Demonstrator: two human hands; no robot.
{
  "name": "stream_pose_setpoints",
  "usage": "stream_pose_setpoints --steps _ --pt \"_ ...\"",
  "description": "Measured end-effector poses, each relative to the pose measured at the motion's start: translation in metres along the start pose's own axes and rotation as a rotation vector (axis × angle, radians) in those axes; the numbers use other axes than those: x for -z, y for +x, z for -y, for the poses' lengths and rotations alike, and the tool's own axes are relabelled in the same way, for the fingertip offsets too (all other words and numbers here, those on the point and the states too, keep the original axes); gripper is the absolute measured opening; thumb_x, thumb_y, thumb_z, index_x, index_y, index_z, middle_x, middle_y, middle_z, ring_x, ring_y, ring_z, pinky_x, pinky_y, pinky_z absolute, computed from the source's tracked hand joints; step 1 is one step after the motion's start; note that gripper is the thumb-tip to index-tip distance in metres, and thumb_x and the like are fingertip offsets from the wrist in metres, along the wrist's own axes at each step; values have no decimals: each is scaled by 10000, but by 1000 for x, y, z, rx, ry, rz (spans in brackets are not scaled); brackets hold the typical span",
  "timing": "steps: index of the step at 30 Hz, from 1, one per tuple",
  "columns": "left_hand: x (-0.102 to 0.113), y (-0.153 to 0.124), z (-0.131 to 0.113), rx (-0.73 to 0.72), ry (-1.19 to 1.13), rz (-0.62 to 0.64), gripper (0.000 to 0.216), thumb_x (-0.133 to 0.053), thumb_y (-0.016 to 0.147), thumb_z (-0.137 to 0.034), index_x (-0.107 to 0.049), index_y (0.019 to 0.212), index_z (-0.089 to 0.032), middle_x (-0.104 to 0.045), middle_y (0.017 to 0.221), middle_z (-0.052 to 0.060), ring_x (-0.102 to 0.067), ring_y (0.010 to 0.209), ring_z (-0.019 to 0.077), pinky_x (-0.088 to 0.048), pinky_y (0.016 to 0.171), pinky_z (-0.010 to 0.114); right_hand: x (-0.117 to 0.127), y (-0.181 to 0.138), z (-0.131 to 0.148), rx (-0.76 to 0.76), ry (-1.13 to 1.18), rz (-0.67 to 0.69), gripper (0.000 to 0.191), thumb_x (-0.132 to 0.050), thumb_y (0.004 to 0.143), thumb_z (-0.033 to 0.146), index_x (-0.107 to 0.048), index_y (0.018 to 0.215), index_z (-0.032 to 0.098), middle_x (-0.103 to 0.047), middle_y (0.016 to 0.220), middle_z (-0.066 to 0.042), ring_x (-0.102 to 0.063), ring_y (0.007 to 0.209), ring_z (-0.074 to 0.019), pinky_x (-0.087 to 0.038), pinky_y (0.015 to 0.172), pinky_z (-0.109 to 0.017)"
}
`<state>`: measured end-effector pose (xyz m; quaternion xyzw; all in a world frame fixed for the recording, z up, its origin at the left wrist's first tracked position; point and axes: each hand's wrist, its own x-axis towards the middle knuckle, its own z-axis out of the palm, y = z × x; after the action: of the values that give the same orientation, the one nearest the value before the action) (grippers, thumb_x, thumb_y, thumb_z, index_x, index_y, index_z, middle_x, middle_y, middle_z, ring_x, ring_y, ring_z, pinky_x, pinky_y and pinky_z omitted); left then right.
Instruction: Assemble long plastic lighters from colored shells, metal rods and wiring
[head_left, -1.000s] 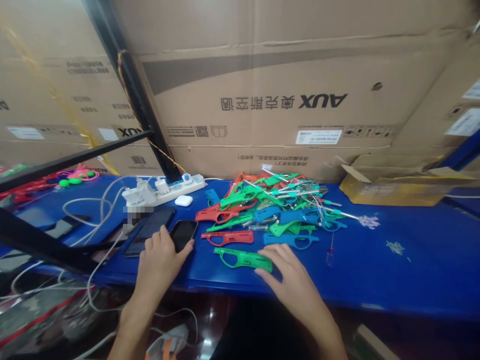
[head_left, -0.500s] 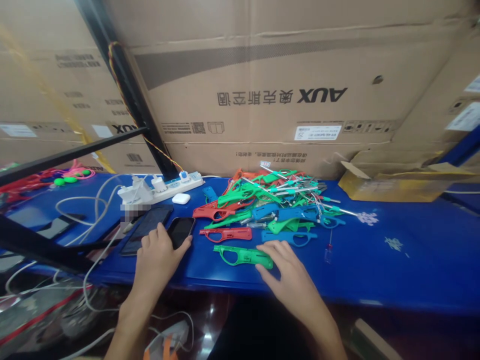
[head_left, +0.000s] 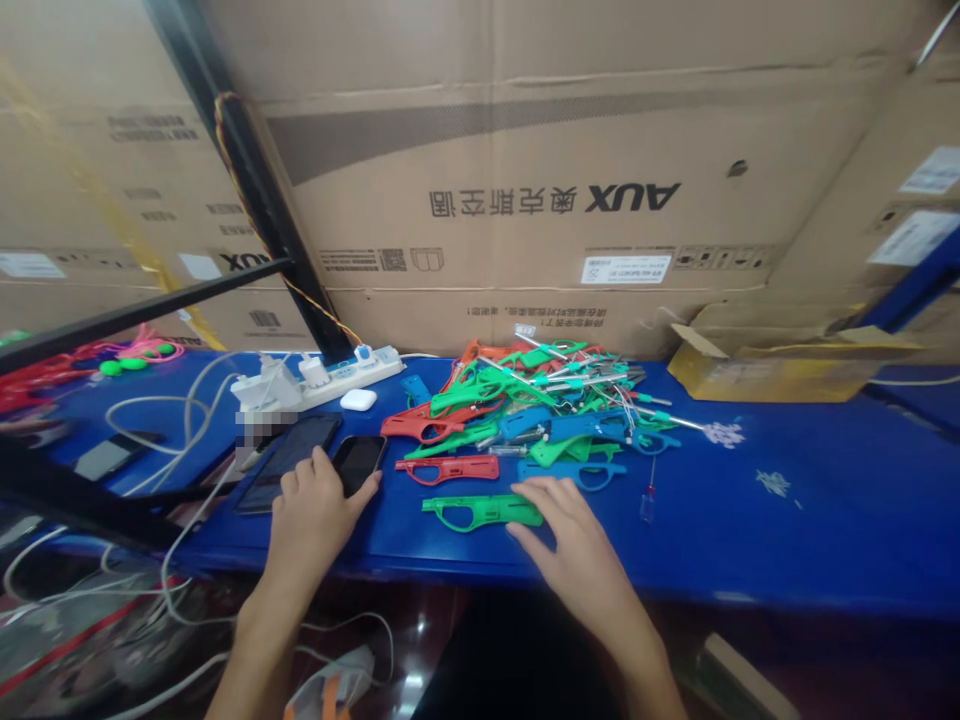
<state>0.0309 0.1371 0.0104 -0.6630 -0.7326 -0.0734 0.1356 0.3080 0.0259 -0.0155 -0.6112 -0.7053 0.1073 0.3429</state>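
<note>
My left hand (head_left: 315, 515) is at the near end of a black smartphone (head_left: 360, 462), thumb along its right edge and fingers curled at its left. My right hand (head_left: 574, 530) has thumb and fingers around the right end of a green lighter casing (head_left: 469, 511), which lies flat near the table's front edge. Just behind it are a red lighter casing (head_left: 457, 469) and a blue lighter casing (head_left: 562, 472). Farther back is a tangled pile of green, red and blue lighter parts with metal tubes (head_left: 570, 378). A small screwdriver (head_left: 648, 503) lies to the right.
A power strip (head_left: 352, 376) with plugged-in chargers and a white earbud case (head_left: 358, 400) sit at the back left. A dark tablet (head_left: 289, 465) lies beside the phone. An open carton (head_left: 780, 375) and small white pieces (head_left: 772, 484) are at the right. Black shelf posts stand left.
The green lighter casing has turned slightly, its right end moving up, with my right hand at it. My left hand stays at the phone. The whole view has shifted a little.
</note>
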Motion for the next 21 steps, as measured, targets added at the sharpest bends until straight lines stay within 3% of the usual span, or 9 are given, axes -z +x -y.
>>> stream_pose_setpoints --steps 8,21 --pt "3 1 -1 8 -2 43 813 -452 929 -554 -461 1407 104 -622 1193 296 -592 1139 432 -512 841 461 0 1 -1 -9 -8 -20 280 -556 1007 223 -628 1276 252 -646 1284 -79 -594 1198 -272 -503 1053 -493" --pt "2 0 -1 12 -9 56 797 -447 937 -549 -471 1392 105 -614 1196 299 -580 1158 433 -510 860 470 -2 1 -2 -4 -5 -36 287 -636 1000 342 -618 1275 264 -673 1252 -54 -605 1173 -266 -491 1053 -485"
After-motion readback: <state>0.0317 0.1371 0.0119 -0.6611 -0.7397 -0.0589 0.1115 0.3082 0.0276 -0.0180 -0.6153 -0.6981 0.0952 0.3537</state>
